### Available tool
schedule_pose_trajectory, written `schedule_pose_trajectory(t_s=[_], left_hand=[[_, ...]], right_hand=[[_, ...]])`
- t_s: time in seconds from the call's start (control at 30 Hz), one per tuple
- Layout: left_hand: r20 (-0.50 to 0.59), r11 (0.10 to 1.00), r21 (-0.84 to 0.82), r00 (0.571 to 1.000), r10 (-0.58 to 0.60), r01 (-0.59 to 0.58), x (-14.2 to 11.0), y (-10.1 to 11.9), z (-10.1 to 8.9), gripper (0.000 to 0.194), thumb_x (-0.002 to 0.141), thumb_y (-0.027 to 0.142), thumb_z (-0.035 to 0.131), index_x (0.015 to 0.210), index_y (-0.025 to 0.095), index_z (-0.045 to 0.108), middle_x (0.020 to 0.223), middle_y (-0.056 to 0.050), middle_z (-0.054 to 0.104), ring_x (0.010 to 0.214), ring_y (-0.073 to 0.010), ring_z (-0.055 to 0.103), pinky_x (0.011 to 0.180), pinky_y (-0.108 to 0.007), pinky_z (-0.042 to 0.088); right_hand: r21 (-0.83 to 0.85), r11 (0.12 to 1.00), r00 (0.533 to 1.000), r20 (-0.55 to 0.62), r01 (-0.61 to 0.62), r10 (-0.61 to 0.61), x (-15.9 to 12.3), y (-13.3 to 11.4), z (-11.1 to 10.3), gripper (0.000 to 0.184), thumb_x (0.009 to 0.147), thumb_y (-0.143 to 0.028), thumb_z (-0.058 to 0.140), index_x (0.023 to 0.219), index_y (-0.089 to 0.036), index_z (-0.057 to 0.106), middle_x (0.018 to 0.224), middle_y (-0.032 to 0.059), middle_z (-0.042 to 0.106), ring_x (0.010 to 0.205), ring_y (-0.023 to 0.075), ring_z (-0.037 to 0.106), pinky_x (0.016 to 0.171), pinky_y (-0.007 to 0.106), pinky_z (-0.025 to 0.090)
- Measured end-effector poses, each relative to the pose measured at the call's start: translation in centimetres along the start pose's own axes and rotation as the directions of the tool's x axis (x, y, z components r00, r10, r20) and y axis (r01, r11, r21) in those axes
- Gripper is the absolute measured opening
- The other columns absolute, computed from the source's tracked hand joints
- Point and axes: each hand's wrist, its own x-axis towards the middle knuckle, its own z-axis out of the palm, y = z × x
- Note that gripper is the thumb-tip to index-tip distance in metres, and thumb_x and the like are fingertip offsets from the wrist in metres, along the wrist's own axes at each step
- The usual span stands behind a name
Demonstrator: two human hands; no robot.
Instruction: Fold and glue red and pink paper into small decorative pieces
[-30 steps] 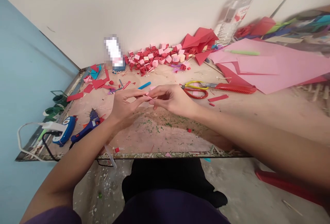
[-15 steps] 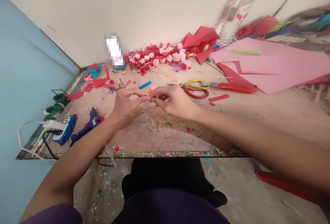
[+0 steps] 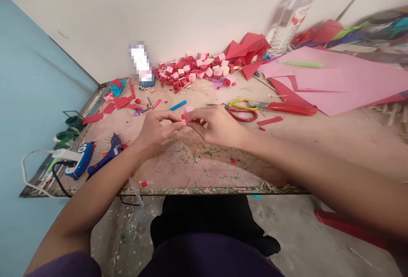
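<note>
Over the middle of the table, my left hand [image 3: 159,127] and my right hand [image 3: 217,126] meet fingertip to fingertip. Between them they pinch a small red and pink piece of folded paper [image 3: 184,117], mostly hidden by the fingers. Just behind the fingertips lies a small pink paper piece [image 3: 189,109]. To the right of my right hand are yellow-and-red-handled scissors [image 3: 244,110]. A blue stick [image 3: 177,105] lies beyond my left hand.
Many small red and pink paper boxes [image 3: 191,70] are heaped against the wall. A glue gun [image 3: 110,155] and a blue power socket [image 3: 81,160] sit near my left forearm. At right are a red-handled cutter [image 3: 287,108], pink paper sheets [image 3: 338,77] and a plastic bottle [image 3: 291,19].
My fingers have shifted slightly around the small paper piece, and its red part now shows more between them. Both hands stay at nearly the same spot.
</note>
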Motion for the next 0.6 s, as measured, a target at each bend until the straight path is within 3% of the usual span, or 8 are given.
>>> schedule_pose_trajectory(t_s=[0.23,0.33,0.5,0.6], left_hand=[[0.103,0.988,-0.101,0.989,-0.106,0.116,0.5,-0.5,-0.5,0.017,0.081,0.036,0.084,0.077,0.019,0.081,0.066,-0.002,0.074,0.06,-0.0151,0.069,0.062,-0.029,0.059],[0.143,0.975,-0.16,0.981,-0.133,0.156,0.5,-0.9,-0.4,0.019,0.08,0.038,0.085,0.078,0.019,0.081,0.067,-0.003,0.075,0.06,-0.0159,0.07,0.061,-0.03,0.061],[0.005,0.964,-0.202,0.984,-0.177,0.174,0.0,-0.5,0.5,0.016,0.074,0.032,0.09,0.082,0.02,0.082,0.076,-0.004,0.08,0.069,-0.0205,0.077,0.068,-0.032,0.066],[-0.072,0.975,-0.188,0.988,-0.138,0.122,-0.4,-0.1,0.9,0.019,0.073,0.028,0.092,0.089,0.021,0.083,0.085,-0.004,0.082,0.078,-0.0221,0.08,0.077,-0.034,0.068]], right_hand=[[-0.044,0.994,0.995,0.004,0.095,-0.095,-0.3,0.7,0.4,0.024,0.099,-0.019,0.056,0.111,-0.017,0.077,0.092,0.0073,0.077,0.076,0.018,0.066,0.072,0.03,0.045],[-0.026,0.991,0.991,0.025,0.131,-0.13,-0.2,0.9,0.4,0.023,0.1,-0.02,0.056,0.104,-0.016,0.078,0.088,0.0067,0.076,0.074,0.0173,0.066,0.072,0.03,0.046],[0.191,0.98,0.996,-0.089,0.048,-0.032,0.0,0.6,0.4,0.018,0.097,-0.019,0.061,0.098,-0.014,0.079,0.088,0.0064,0.078,0.071,0.0144,0.067,0.071,0.028,0.051],[0.34,0.94,0.995,-0.082,-0.032,0.064,0.2,0.3,0.4,0.017,0.096,-0.02,0.063,0.097,-0.014,0.079,0.087,0.0062,0.078,0.071,0.0142,0.068,0.069,0.028,0.054]])
